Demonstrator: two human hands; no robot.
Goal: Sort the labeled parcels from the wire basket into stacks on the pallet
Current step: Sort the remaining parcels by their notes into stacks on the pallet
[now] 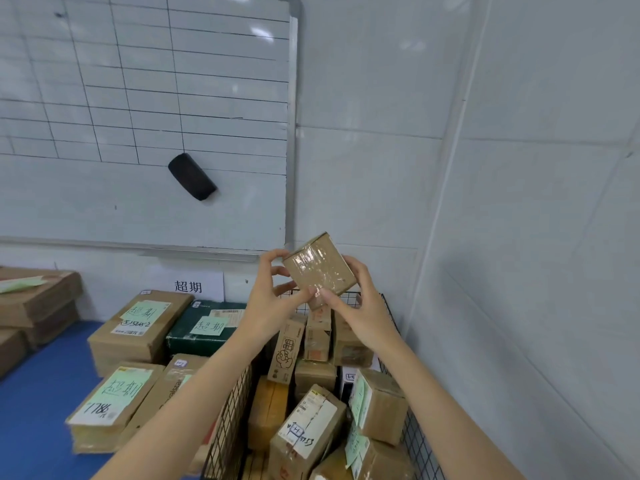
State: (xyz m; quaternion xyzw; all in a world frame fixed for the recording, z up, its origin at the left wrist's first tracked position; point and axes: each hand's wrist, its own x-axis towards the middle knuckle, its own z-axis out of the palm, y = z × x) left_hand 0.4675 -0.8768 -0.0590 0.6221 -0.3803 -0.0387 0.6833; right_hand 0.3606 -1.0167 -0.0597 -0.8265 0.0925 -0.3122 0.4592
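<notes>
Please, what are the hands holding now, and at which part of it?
Both hands hold one small taped cardboard box above the wire basket: the left hand at its left side, the right hand at its right side and lower corner.

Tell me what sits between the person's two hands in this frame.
In the head view, a small taped cardboard parcel is held up between the left hand and the right hand, above the wire basket of parcels.

Single head-worn view, looking forward and slightly down from close behind both raised hands. Faces a wall corner, whiteboard upper left, wire basket directly below, stacked boxes lower left. Wide-angle, edges probably bowed. No second view for overlap.
</notes>
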